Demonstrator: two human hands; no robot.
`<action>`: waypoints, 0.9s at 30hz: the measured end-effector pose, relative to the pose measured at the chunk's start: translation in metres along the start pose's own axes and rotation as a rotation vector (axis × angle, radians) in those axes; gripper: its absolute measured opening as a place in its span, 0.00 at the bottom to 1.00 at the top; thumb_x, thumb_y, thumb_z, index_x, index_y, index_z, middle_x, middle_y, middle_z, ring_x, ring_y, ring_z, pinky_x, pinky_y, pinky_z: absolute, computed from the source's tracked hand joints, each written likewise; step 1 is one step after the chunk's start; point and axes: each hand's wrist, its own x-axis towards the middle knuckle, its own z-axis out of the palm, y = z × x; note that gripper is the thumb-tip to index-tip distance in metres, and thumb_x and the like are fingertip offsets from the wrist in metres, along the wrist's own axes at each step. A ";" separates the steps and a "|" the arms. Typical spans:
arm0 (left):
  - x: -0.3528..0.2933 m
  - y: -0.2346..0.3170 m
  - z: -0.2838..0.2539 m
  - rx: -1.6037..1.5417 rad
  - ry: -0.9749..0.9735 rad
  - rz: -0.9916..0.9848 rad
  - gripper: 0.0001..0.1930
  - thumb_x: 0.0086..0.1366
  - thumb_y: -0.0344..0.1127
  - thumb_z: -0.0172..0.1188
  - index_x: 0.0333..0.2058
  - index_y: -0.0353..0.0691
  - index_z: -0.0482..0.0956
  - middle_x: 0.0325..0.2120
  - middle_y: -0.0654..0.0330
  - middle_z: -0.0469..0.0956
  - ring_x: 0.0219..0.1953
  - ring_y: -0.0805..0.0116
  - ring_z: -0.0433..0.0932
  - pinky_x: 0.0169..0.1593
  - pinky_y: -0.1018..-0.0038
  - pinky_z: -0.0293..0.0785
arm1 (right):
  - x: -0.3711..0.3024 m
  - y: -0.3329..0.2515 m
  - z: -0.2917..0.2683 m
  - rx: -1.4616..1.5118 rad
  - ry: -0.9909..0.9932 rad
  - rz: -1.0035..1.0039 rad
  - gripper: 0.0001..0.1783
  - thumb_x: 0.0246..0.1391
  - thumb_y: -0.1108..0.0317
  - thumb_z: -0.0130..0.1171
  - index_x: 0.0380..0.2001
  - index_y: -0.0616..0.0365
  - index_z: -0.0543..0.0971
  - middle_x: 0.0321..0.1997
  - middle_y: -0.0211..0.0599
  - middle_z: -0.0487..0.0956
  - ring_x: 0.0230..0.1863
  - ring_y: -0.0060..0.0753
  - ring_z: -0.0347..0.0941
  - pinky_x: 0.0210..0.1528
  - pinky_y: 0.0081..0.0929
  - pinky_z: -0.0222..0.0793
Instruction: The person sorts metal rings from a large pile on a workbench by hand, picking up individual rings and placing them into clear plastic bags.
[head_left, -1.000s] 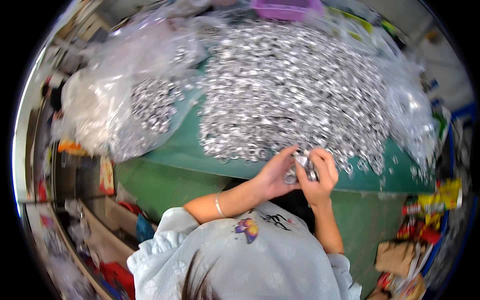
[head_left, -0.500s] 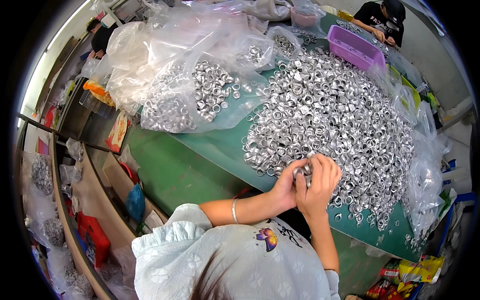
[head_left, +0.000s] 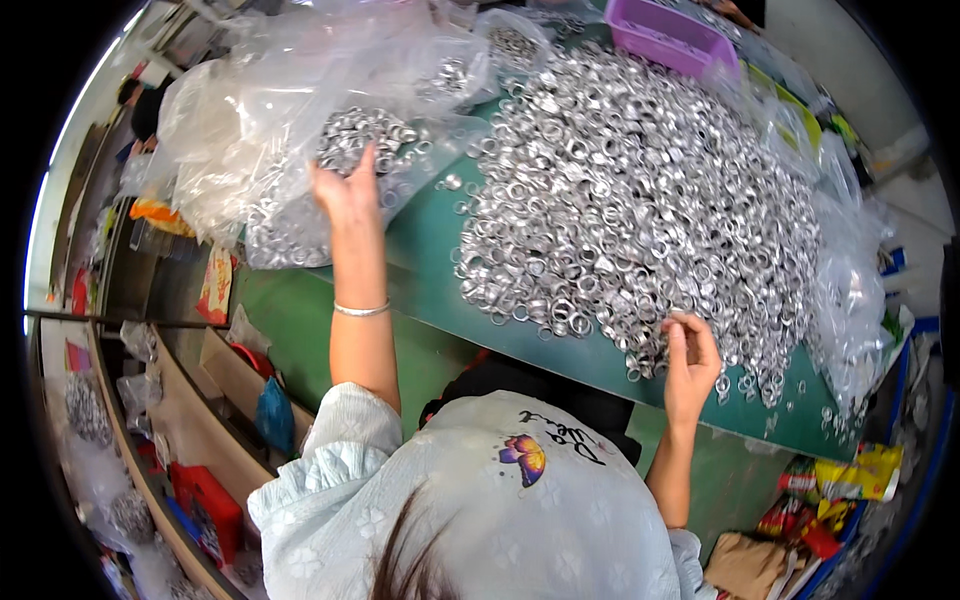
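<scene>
My left hand (head_left: 346,192) is stretched out over the rings (head_left: 362,135) at the mouth of a clear plastic bag (head_left: 285,195). Its thumb and fingers are apart, and the fingertips partly disappear among the rings. A thin silver bangle circles that wrist. At the near edge of the big heap of silver-coloured metal rings (head_left: 630,190), my right hand (head_left: 692,365) has its fingers curled in and its thumb against them. Whatever lies between those fingertips is too small to make out.
The heap spreads over a green table (head_left: 420,285). Behind it stands a purple plastic basket (head_left: 675,40); crumpled clear bags (head_left: 850,270) lie along the right side. Shelves with bagged parts (head_left: 130,515) and a red plastic bin (head_left: 208,510) are at the left. Other people work farther off.
My hands were together over the heap's near edge with rings in them. The left has swung away to the bag, the right has moved slightly right, and the view has shifted.
</scene>
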 end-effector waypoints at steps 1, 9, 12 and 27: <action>-0.003 -0.001 0.002 -0.040 0.032 0.063 0.25 0.67 0.41 0.37 0.59 0.34 0.54 0.58 0.48 0.58 0.61 0.48 0.56 0.59 0.40 0.55 | -0.002 0.003 -0.007 0.052 0.041 0.030 0.06 0.53 0.78 0.53 0.34 0.65 0.75 0.35 0.33 0.76 0.35 0.21 0.70 0.39 0.21 0.66; -0.092 -0.027 0.032 0.263 -0.257 0.111 0.23 0.60 0.24 0.49 0.54 0.29 0.58 0.51 0.47 0.65 0.51 0.53 0.69 0.54 0.57 0.69 | -0.007 -0.003 -0.032 -0.645 -0.046 -0.174 0.06 0.46 0.77 0.59 0.31 0.64 0.76 0.30 0.39 0.75 0.35 0.36 0.70 0.40 0.29 0.64; -0.156 -0.054 0.024 0.740 -0.806 0.152 0.10 0.59 0.27 0.55 0.41 0.35 0.76 0.38 0.58 0.77 0.42 0.72 0.75 0.46 0.76 0.71 | -0.006 -0.004 -0.020 -0.624 -0.034 -0.198 0.07 0.44 0.77 0.60 0.31 0.63 0.76 0.32 0.41 0.75 0.36 0.42 0.69 0.42 0.33 0.63; -0.192 -0.085 0.013 0.678 -0.902 -0.415 0.12 0.58 0.19 0.47 0.40 0.33 0.76 0.38 0.50 0.79 0.38 0.67 0.79 0.30 0.81 0.71 | 0.007 -0.016 -0.036 -0.533 -0.113 -0.142 0.09 0.41 0.78 0.62 0.30 0.63 0.77 0.29 0.38 0.76 0.30 0.35 0.70 0.34 0.26 0.66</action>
